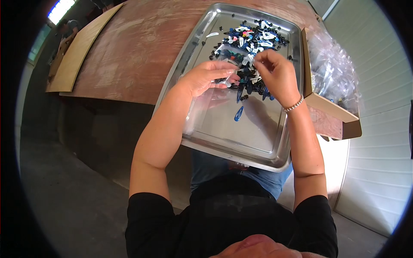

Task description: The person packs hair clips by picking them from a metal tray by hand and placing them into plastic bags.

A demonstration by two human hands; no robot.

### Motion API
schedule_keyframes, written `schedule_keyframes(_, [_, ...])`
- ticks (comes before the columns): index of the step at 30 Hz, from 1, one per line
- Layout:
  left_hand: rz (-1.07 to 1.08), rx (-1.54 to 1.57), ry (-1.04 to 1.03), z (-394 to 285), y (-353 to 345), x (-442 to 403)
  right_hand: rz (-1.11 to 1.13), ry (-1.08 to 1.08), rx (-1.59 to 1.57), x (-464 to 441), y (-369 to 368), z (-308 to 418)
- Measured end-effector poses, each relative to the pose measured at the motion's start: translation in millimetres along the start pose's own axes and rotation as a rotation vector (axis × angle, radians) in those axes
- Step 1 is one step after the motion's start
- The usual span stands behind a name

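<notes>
My left hand (211, 76) is closed on a small clear plastic bag (232, 55), with dark and coloured pieces showing in or through it. Close beside it, the thumb and forefinger of my right hand (277, 73) are pinched together near the bag's edge; what they hold is too small to make out. Under both hands lies a heap of hair clips (264, 36), mostly black, white and blue with a few pink ones, on a steel tray (258, 146). A single blue snap clip (238, 113) lies apart, nearer to me. Below my left wrist are flat clear bags (198, 114).
To the tray's right stands a cardboard box (331, 107) full of clear plastic packets (333, 64). The tray rests on a reddish wooden table (124, 56) and overhangs its near edge. At far left, another person (69, 32) is near a pale board (88, 47).
</notes>
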State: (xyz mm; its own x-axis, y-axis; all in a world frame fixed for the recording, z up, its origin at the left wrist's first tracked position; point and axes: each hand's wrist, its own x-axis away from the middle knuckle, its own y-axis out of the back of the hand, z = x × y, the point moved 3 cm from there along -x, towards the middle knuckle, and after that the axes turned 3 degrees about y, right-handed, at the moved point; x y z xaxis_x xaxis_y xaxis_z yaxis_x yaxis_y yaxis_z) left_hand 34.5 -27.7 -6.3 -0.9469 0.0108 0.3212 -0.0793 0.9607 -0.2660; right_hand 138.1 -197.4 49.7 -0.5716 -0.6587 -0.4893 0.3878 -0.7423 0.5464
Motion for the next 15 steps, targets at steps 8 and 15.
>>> schedule_keyframes(8, [0.150, -0.045, 0.034, 1, -5, 2, -0.104, 0.120, -0.146, -4, -13, 13])
schedule_keyframes(15, [0.224, 0.128, -0.014, -1, -5, 1, 0.252, -0.297, -0.459, 9, -19, -6])
